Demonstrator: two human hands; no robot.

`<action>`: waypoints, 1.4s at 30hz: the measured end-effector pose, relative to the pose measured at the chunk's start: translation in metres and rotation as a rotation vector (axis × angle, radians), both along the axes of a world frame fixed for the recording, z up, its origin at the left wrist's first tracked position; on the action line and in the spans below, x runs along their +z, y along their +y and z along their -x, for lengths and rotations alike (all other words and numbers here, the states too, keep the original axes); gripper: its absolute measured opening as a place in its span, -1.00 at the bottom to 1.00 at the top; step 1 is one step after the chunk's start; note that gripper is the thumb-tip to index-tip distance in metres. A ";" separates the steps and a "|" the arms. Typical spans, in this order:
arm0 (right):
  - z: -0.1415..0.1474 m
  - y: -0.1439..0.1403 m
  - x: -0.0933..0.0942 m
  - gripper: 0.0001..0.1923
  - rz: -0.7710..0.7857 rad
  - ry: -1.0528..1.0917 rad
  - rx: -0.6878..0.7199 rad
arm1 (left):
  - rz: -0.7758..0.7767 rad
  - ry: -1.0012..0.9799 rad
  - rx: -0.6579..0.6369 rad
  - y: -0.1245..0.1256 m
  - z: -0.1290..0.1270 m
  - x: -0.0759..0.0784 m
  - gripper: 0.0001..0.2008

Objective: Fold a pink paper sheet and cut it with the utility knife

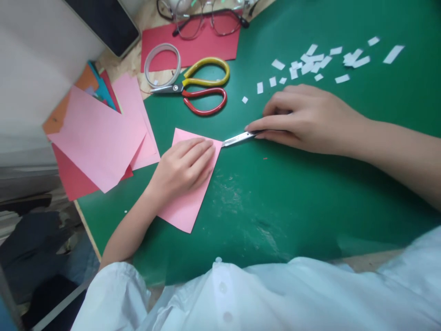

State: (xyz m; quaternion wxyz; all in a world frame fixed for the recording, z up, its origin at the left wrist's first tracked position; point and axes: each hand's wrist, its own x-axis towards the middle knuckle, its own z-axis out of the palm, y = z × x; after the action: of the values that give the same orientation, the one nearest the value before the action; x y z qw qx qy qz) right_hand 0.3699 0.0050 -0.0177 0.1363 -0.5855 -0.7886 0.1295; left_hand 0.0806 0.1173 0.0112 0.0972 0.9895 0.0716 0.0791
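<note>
Green matting (310, 193) covers most of the worktop, with bare wood showing along its upper left edge. At the far left a loose stack of paper sheets (99, 138), pink on top with red, orange and blue beneath, lies partly off the mat. Just right of it, a folded pink paper (188, 207) rests on the mat. The left hand (184, 168) lies flat on this paper, fingers stretched out and close together, palm down, pressing it to the surface rather than gripping it. Above, near the mat's edge, sit a white ring of tape (162, 64), a pair of scissors with one yellow and one red handle (200, 87), a red sheet (193, 43) and a pair of glasses (206, 20).

Right of the pink paper's upper corner, a thin metal blade (239, 138) lies low along the mat, its tip touching that corner. The right hand (306, 119) grasps the blade's far end, fingers curled loosely over it with the forefinger laid along the top; the handle is hidden under the hand. Further right and above, small white paper scraps (317, 62) are scattered over the mat. A white shirt (275, 294) fills the bottom edge.
</note>
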 end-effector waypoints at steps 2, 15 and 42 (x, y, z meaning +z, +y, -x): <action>-0.001 0.001 -0.001 -0.46 0.008 0.008 0.010 | 0.039 0.099 -0.006 -0.010 0.009 0.006 -0.49; -0.004 0.009 -0.002 -0.44 -0.066 0.023 0.106 | 0.048 0.148 0.069 -0.026 0.029 -0.013 -0.31; -0.009 0.015 -0.008 -0.54 -0.187 0.109 0.199 | 0.060 0.152 0.076 -0.027 0.030 -0.015 -0.32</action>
State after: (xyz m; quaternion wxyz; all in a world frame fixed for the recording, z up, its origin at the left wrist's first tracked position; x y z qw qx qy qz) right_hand 0.3788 0.0197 -0.0256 0.2193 -0.4813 -0.8428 0.1000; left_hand 0.0503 0.0901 -0.0035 0.1180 0.9859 0.1188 0.0052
